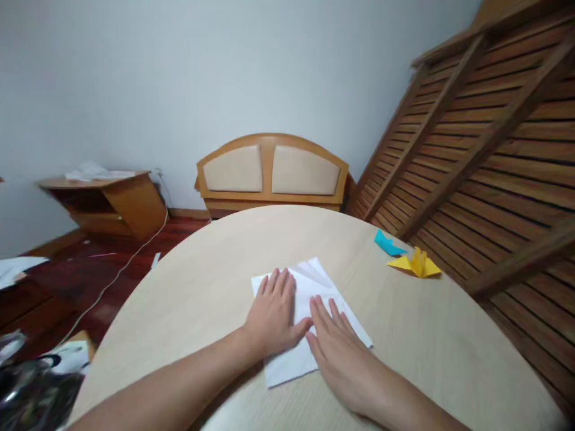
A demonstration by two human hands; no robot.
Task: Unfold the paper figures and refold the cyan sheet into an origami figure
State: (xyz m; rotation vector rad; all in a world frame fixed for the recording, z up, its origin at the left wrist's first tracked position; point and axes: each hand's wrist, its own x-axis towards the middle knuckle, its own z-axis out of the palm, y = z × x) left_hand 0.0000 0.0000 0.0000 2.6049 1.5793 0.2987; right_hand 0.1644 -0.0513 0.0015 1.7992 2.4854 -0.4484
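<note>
The white paper [309, 311] lay mid-surface [215, 287], both hands flat on it, left hand [274, 314] and right hand [339, 347] with fingers spread (pinching nothing), flattening a fold; next, I judged, came a sharper crease.

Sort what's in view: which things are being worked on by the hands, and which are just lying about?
In hand:
- white paper, pressed flat on the round table
- left hand and right hand, both palm-down on it

Lying about:
- yellow folded paper and blue folded paper near the table's far right edge
- headboard
- wooden slats
- side table
</note>
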